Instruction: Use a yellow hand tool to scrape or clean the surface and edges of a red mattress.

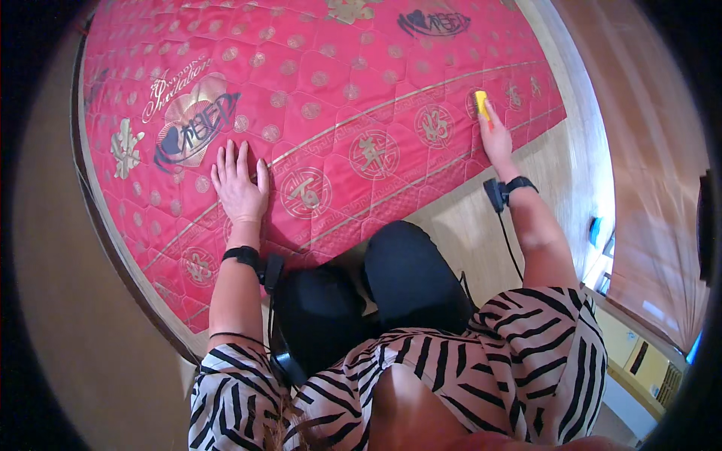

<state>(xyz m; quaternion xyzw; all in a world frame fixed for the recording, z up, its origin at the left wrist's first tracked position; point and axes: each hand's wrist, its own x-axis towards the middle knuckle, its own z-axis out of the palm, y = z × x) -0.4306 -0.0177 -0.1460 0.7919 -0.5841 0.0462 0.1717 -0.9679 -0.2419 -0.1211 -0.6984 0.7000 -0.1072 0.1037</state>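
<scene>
A red quilted bedspread (338,79) with gold medallions and a gold-lined border spreads out before me. My left hand (241,186) lies palm down on it, fingers spread, beside a dark printed motif (194,132) that bears writing. Over at the right end of the border, my right hand (496,138) grips a small yellow brush (481,104). Its dark bristle side faces left, next to a gold medallion. Whether the bristles touch the fabric I cannot tell.
My black-clad knees (414,270) are at the bedspread's near edge, on a pale wood surface (451,225). A dark rim (113,253) runs along the left side. At the right hangs a brownish curtain (648,169). Cabled black straps (522,183) circle both wrists.
</scene>
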